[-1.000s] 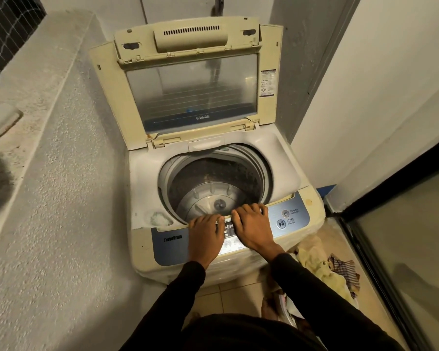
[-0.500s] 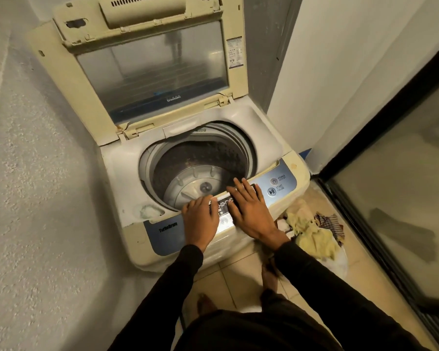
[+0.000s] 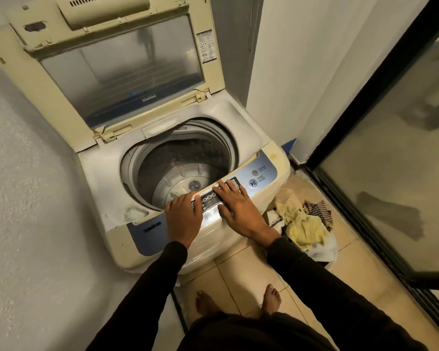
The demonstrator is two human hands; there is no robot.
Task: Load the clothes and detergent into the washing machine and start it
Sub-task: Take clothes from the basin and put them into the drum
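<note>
On the cream top-loading washing machine's control panel, both hands, left and right, lie flat and open; yellow clothes sit on the floor.

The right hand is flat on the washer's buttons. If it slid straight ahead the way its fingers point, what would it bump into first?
Probably nothing solid: the right hand points over the panel's edge into the open, empty drum, though depth is unclear.
</note>
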